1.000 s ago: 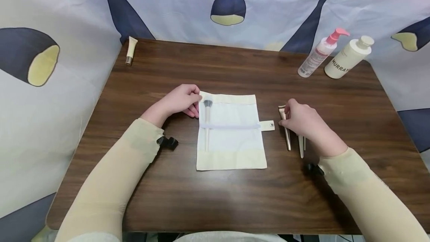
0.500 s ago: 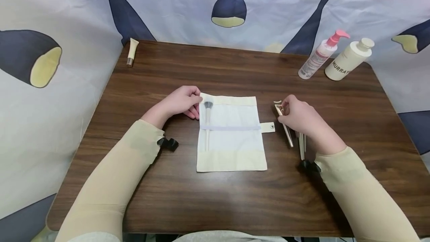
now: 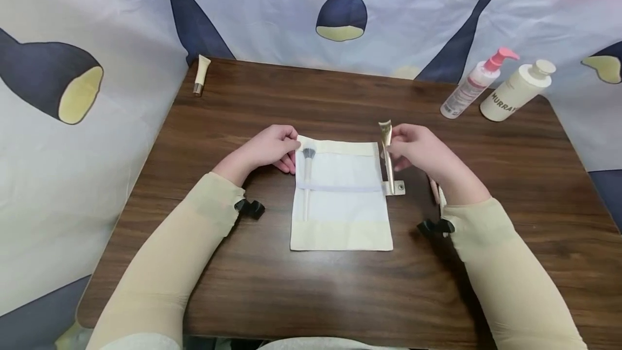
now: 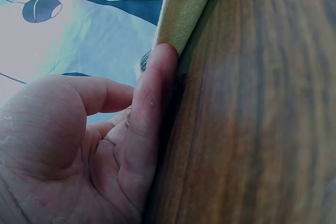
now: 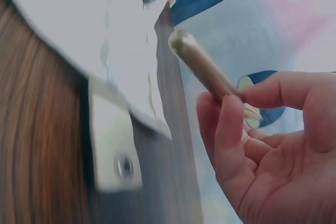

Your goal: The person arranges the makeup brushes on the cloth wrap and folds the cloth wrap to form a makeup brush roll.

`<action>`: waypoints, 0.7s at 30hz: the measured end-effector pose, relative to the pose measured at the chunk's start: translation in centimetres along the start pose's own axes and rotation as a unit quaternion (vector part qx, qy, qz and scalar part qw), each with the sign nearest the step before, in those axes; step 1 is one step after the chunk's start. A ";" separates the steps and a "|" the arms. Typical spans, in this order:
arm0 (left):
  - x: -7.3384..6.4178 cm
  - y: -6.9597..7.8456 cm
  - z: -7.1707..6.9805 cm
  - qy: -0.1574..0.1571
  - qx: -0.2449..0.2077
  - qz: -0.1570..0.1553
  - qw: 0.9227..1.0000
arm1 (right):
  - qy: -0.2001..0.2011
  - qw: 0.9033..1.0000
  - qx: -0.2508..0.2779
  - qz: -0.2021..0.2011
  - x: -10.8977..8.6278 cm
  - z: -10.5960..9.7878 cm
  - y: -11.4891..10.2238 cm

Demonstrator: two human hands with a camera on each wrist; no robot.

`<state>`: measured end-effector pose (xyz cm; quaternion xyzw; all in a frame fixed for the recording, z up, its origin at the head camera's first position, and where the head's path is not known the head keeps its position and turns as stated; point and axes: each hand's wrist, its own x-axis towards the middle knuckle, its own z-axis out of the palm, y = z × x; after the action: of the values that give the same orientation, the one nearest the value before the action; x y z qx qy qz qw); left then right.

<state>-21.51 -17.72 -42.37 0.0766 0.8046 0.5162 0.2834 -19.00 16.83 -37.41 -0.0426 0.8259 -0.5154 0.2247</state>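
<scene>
A cream fabric brush roll (image 3: 342, 236) lies unrolled, with one makeup brush (image 3: 308, 177) tucked under its elastic band at the left. My left hand (image 3: 272, 150) pinches the roll's upper left corner; in the left wrist view its fingers (image 4: 152, 93) meet the fabric edge (image 4: 184, 14). My right hand (image 3: 418, 150) pinches a gold eyelash curler (image 3: 387, 155) by its middle, raised over the roll's right edge near the snap tab (image 3: 396, 188). In the right wrist view the curler's rounded handle (image 5: 199, 64) points toward the roll.
More slim tools (image 3: 434, 190) lie on the wooden table, partly hidden under my right wrist. A pink-pump bottle (image 3: 470, 88) and a white bottle (image 3: 516, 92) stand at the back right. A small cream tube (image 3: 201, 75) is at the back left corner.
My right hand has picked the eyelash curler up off the table and carried it left to the roll's edge, turning it more upright. My left hand stays at the corner.
</scene>
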 end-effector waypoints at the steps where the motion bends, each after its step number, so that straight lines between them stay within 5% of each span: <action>1: 0.0 0.0 0.0 0.003 0.001 0.003 1.000 | -0.001 1.000 0.021 -0.006 0.4 0.3 -0.1; 7: 0.1 -0.2 0.0 -0.004 -0.001 -0.008 1.000 | -0.014 0.993 0.115 -0.009 2.6 2.6 -0.2; 21: 0.0 0.0 0.0 0.000 0.000 -0.004 1.000 | -0.036 0.978 0.205 -0.014 5.2 7.5 -1.1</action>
<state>-21.54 -17.74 -42.33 0.0734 0.8051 0.5147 0.2854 -20.73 8.45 -40.92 -0.0256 0.6935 -0.6746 0.2515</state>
